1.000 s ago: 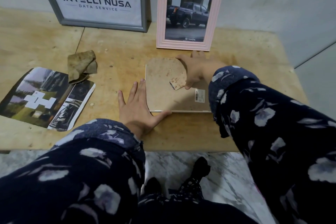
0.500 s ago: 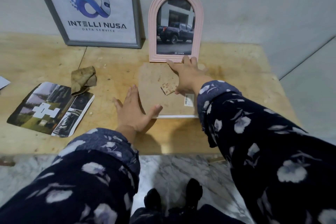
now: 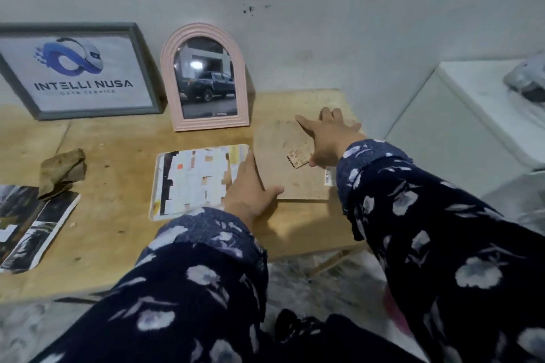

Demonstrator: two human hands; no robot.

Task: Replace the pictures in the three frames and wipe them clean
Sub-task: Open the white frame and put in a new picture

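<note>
A brown backing board (image 3: 280, 168) with a small stand flap (image 3: 299, 158) lies flat at the table's right end. My right hand (image 3: 330, 138) presses on its far side with spread fingers. My left hand (image 3: 247, 186) rests straight-fingered along the board's left edge, thumb on the board. Just left of the board lies a white-rimmed frame (image 3: 191, 180), flat, with a light picture showing in it. A grey frame (image 3: 79, 74) with a logo and a pink arched frame (image 3: 206, 79) with a truck picture lean on the wall. A crumpled brown cloth (image 3: 62, 171) sits at the left.
Loose dark pictures (image 3: 32, 224) lie at the wooden table's (image 3: 118, 215) left front. The table ends just right of the board. A white appliance (image 3: 472, 127) with a grey bundle on top stands beyond it. The wall is close behind the frames.
Both hands have slid the backing board to the right, off the white-rimmed frame, which now lies uncovered with its picture showing. The view has swung right.
</note>
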